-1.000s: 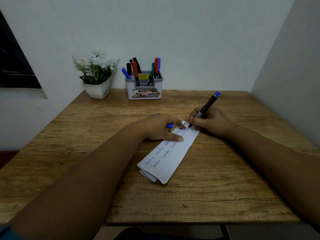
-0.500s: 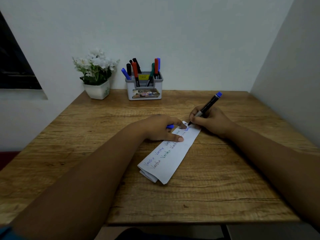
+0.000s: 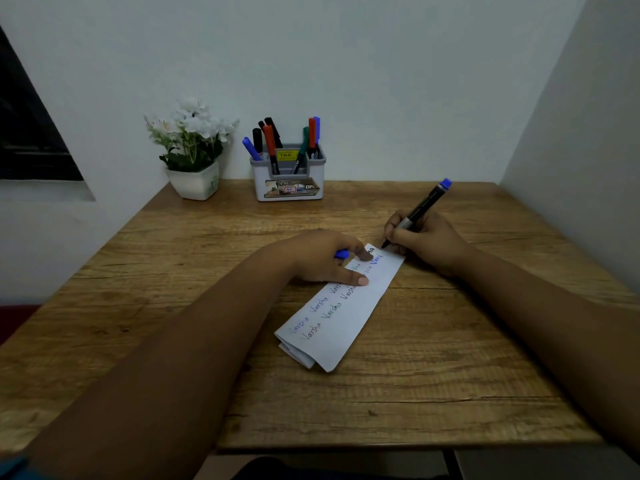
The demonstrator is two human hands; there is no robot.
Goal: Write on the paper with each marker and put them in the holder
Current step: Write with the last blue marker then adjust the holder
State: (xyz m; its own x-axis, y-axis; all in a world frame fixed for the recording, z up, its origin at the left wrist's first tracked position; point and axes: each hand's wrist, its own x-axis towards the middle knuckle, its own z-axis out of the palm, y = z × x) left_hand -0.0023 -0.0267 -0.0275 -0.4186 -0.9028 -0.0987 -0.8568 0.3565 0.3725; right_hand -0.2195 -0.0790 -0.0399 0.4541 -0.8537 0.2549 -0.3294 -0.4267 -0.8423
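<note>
Here, the scene by parts.
Right hand: the right hand (image 3: 427,239) grips a black marker with a blue end (image 3: 420,208), fingers curled round its lower barrel; the tip sits at the far end of the paper, and whether it touches I cannot tell.
Left hand: the left hand (image 3: 323,256) presses the paper flat with thumb and a fingertip, and a blue cap (image 3: 342,254) shows tucked under its curled fingers.
Paper: a folded white strip of paper (image 3: 346,317) lies slanted on the counter (image 3: 450,375), near the middle, its near end pointing left, its far end under both hands; rows of handwritten words in several colours run along it.
Holder: a grey and white holder (image 3: 289,181) stands at the far edge against the wall, well apart from the paper, with blue, black, red and green markers upright or leaning in it.
Plant: a white pot of white flowers (image 3: 194,150) stands just left of the holder.
</note>
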